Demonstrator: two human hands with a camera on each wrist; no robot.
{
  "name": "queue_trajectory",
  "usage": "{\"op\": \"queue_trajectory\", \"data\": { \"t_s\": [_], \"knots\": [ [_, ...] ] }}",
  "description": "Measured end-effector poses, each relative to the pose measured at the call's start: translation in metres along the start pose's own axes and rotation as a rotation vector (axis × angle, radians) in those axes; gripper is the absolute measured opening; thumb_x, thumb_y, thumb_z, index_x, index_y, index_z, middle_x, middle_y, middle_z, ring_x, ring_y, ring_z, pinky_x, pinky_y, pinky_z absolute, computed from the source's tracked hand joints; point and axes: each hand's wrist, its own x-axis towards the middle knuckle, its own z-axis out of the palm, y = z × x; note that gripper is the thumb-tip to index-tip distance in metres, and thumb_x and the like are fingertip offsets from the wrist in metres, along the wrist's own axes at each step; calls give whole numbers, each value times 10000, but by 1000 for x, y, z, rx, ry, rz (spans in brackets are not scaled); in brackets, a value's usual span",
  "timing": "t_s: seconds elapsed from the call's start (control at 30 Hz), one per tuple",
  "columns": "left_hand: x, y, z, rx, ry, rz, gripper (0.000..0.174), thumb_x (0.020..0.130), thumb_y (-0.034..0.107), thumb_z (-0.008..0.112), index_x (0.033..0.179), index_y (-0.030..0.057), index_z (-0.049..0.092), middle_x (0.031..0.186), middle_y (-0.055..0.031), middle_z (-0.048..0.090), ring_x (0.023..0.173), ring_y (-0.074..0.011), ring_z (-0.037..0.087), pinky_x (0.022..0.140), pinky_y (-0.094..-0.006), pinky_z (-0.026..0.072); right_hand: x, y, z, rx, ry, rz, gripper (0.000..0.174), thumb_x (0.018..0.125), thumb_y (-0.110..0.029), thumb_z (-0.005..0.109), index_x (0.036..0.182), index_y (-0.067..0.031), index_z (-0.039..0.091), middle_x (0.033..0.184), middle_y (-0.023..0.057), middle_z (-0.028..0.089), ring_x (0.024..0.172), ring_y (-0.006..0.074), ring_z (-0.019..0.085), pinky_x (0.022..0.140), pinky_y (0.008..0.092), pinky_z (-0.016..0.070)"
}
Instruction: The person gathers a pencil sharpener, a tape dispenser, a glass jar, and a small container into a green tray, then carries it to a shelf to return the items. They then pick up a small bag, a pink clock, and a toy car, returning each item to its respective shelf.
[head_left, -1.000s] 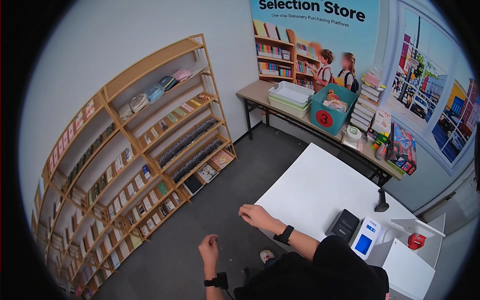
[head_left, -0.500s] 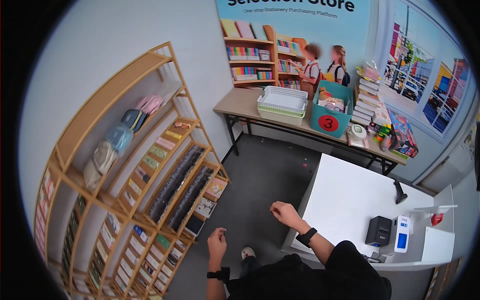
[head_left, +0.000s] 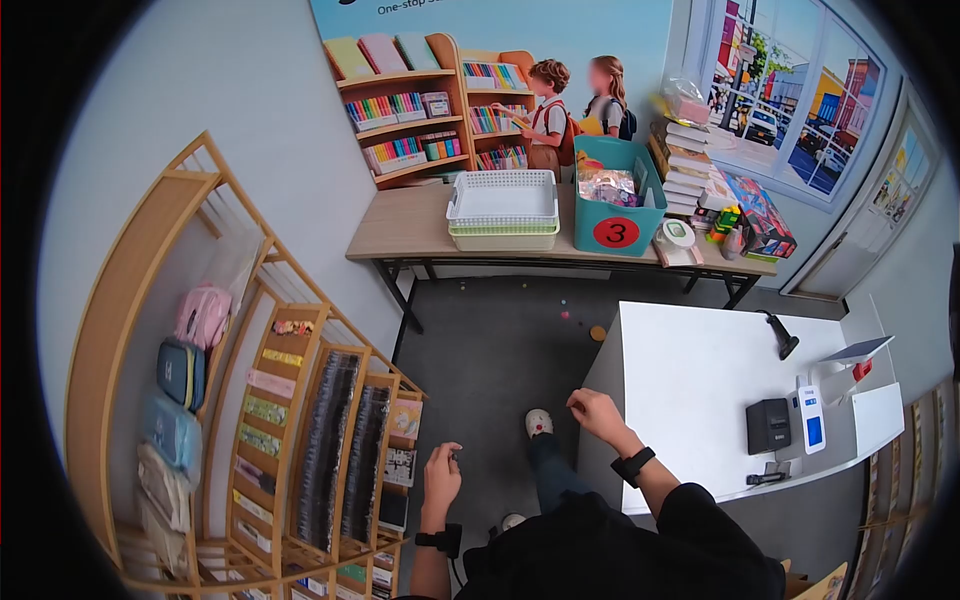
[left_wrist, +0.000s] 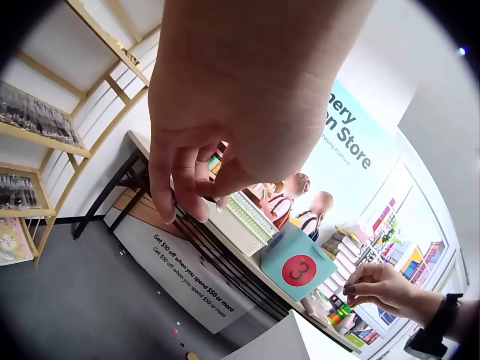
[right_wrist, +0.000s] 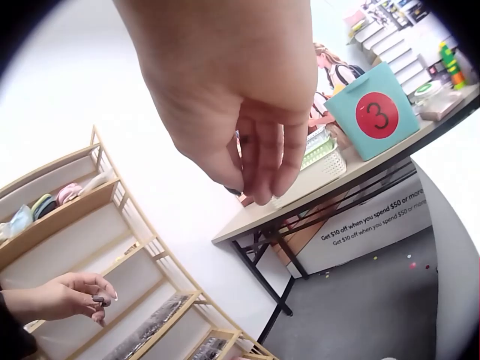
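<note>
My left hand (head_left: 441, 478) hangs in the air in front of the body, fingers loosely curled with nothing in them. The wooden shelf rack (head_left: 150, 290) is the nearest thing on its left. My right hand (head_left: 597, 413) is also raised, its fingers bent loosely and holding nothing, close by the left side of the white counter (head_left: 690, 370). In the left wrist view the left hand (left_wrist: 232, 127) overlaps the far table. The right wrist view has the right hand (right_wrist: 232, 112) in front of the stacked white and green baskets (right_wrist: 322, 169).
Against the far wall a long table (head_left: 385, 225) bears stacked baskets (head_left: 505, 205), a teal bin (head_left: 640, 215) marked 3 and a pile of books (head_left: 682, 165). A scanner (head_left: 782, 337), a black box (head_left: 767, 427) and a payment terminal (head_left: 808, 415) stand on the counter. Grey floor (head_left: 480, 340) lies between.
The view has swung right and nearer the far table, so the rack now lies at the lower left. Both hands stay raised and loosely curled, the right one beside the counter's left side.
</note>
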Motion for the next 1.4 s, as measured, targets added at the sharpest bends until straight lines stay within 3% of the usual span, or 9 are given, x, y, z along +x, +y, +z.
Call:
{"op": "queue_trajectory", "data": {
  "t_s": [0.1, 0.23, 0.3, 0.47, 0.53, 0.83, 0.93, 1.17, 1.4],
  "knots": [
    [58, -8, 9, 74, 16, 101, 294, 774, -104, 428, 985, 43, 570, 746, -137, 524, 609, -236, 566, 583, -328, 451, 47, 28, -3, -15, 28, -13, 88, 745, -22, 583, 833, -23, 584, 774, 125, 587, 701, 291, 606, 642, 358, 493],
    [168, 15, 30, 89, -22, 183, 285, 780, -79, 411, 971, 48, 581, 777, -140, 515, 624, -245, 568, 606, -338, 454, 125, 69, -24, 6, 96, 13, 89, 746, -19, 590, 834, -23, 580, 760, 123, 580, 696, 282, 609, 634, 351, 494],
    [229, 51, 46, 110, -108, 168, 224, 802, -48, 462, 966, 63, 568, 907, -171, 551, 840, -378, 567, 716, -421, 456, 166, 91, -46, -8, 129, 22, 89, 746, -17, 591, 834, -23, 579, 759, 122, 578, 693, 279, 610, 630, 348, 494],
    [360, 141, 96, 64, -232, 252, 192, 812, -17, 476, 956, 65, 573, 920, -157, 567, 850, -373, 572, 712, -427, 459, 243, 142, -98, 3, 190, 97, 72, 764, -36, 574, 835, -48, 570, 790, 130, 586, 727, 326, 599, 646, 396, 482],
    [399, 171, 114, -24, -295, 376, 211, 809, -28, 447, 946, 46, 588, 825, -150, 552, 719, -301, 585, 677, -368, 470, 264, 159, -112, -9, 210, 119, 67, 765, -35, 576, 830, -48, 569, 787, 130, 585, 725, 327, 598, 642, 398, 482],
    [622, 323, 181, 263, -520, 1030, 150, 811, 94, 501, 913, 35, 594, 830, -175, 618, 793, -372, 601, 692, -458, 490, 304, 221, -162, -59, 370, 324, 69, 763, -34, 578, 832, -43, 576, 790, 127, 589, 746, 333, 600, 656, 403, 489],
    [679, 378, 226, 559, -687, 1003, 152, 775, 90, 537, 904, 37, 597, 925, -197, 620, 885, -363, 594, 748, -455, 483, 317, 228, -172, -97, 414, 414, 63, 772, -47, 574, 834, -37, 575, 815, 130, 593, 765, 335, 600, 673, 405, 493],
    [773, 408, 390, 971, -942, 1238, 380, 690, 193, 660, 1035, 37, 625, 985, -210, 635, 936, -327, 621, 811, -402, 504, 359, 231, -187, -205, 465, 520, 99, 785, -67, 564, 870, -21, 578, 860, 144, 593, 796, 336, 600, 699, 409, 497],
    [785, 388, 455, 1103, -950, 863, 949, 550, 415, 821, 1331, 129, 364, 1294, -131, 471, 1201, -324, 459, 940, -518, 408, 355, 231, -190, -205, 556, 659, 137, 754, -24, 576, 890, -30, 594, 856, 126, 586, 779, 312, 605, 688, 372, 501]
  ]
}}
